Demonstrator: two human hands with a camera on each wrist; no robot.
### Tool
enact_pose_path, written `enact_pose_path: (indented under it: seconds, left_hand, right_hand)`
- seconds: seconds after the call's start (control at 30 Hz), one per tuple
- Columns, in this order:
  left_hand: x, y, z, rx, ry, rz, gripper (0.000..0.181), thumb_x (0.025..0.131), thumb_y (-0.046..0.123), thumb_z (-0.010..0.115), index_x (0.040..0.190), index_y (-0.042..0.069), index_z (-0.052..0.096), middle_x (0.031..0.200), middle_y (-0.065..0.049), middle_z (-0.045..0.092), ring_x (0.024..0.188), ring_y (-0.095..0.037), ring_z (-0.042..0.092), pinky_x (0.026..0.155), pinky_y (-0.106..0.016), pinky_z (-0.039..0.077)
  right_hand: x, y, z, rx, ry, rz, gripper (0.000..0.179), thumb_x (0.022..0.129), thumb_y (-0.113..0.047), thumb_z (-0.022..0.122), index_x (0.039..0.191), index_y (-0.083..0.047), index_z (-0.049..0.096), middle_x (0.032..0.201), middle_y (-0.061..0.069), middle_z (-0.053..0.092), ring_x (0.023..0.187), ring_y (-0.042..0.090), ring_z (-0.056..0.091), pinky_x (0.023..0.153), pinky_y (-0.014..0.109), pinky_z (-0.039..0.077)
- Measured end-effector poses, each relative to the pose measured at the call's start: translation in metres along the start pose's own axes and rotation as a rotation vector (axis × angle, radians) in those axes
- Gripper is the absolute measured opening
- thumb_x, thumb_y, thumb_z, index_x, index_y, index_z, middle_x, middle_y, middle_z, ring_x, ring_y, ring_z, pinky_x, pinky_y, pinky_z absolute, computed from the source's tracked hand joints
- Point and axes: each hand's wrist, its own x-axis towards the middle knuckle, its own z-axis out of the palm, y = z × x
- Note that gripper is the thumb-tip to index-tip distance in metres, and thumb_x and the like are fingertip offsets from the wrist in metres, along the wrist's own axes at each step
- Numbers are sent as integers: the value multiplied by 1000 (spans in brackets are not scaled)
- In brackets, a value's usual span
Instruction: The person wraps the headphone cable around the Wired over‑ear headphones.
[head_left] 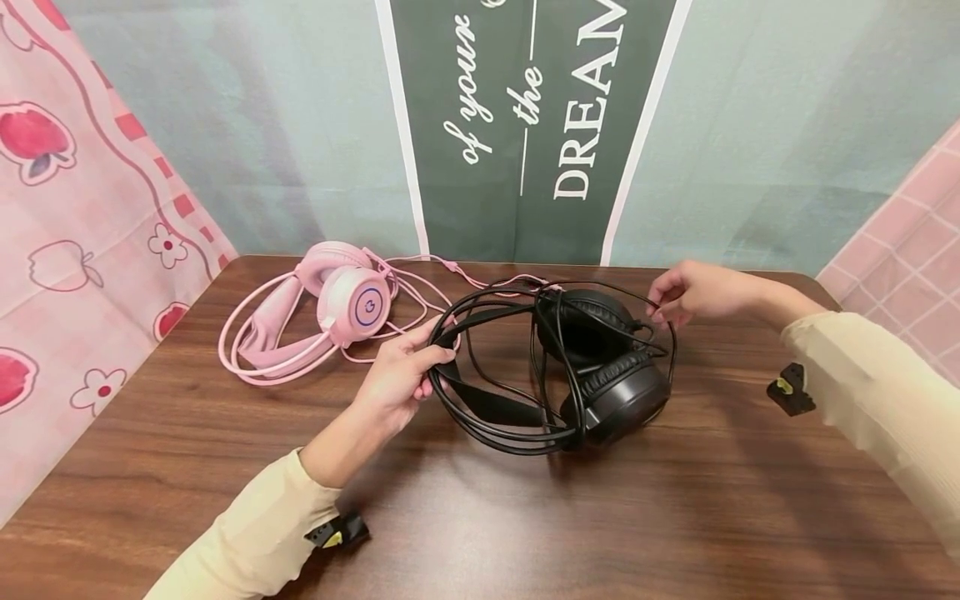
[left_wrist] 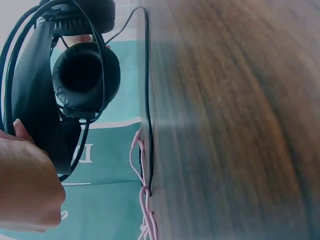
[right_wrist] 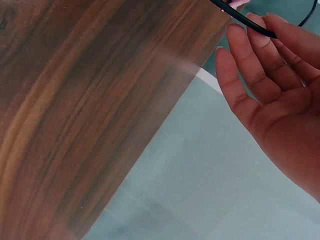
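Note:
My left hand (head_left: 393, 371) grips the headband of a pair of black headphones (head_left: 626, 404), thumb on top. The headphones are held above the table, their two padded ear cups toward the right. Loops of thin black cable hang around the headband and the cups. In the left wrist view, the hand (left_wrist: 30, 185) is at the wide inner band (left_wrist: 32, 95). Beyond the ear cups, my right hand (head_left: 697, 292) pinches the black cable (right_wrist: 245, 20) between thumb and fingertips, as the right wrist view shows. Its other fingers are loosely bent.
Pink headphones (head_left: 356, 308) lie on the brown wooden table (head_left: 465, 533) at the back left. Their pink cable (head_left: 468, 275) runs right along the back edge, partly behind the black headphones. A green and grey printed cloth (head_left: 285, 125) hangs behind the table, with pink patterned cloths at both sides.

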Motion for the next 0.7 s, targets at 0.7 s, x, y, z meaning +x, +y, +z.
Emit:
enact_pose_path:
  seconds: [0.7]
  left_hand:
    - [2,-3,-7,-4,29,-34,56,80,-10,53,133,8,47,80,0,64,34,-2,40,31,-9,26]
  right_hand:
    - [-4,4,5,-32,64,13,15,89,-8,56,95,4,63,71,8,60,66,19,61,64,33,54]
